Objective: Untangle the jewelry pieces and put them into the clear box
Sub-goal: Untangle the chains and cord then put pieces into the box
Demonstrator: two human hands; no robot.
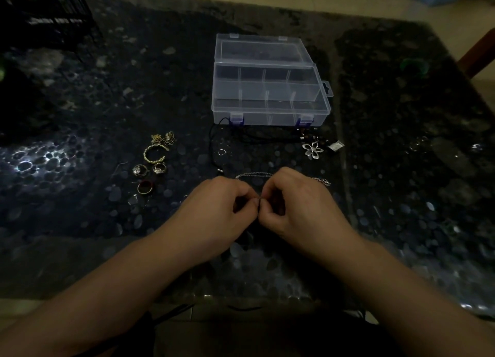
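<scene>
Here, left hand (219, 209) and right hand (292, 206) both pinch thin silver chain (253, 174) low over bench (401, 169) — we judge, to tease knot apart; clear box (270, 88) lies open beyond, compartments showing no jewelry.

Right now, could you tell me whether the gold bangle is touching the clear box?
Apart. The head view shows the gold bangle lying well left of the clear box, with bare dark table between them.
</scene>
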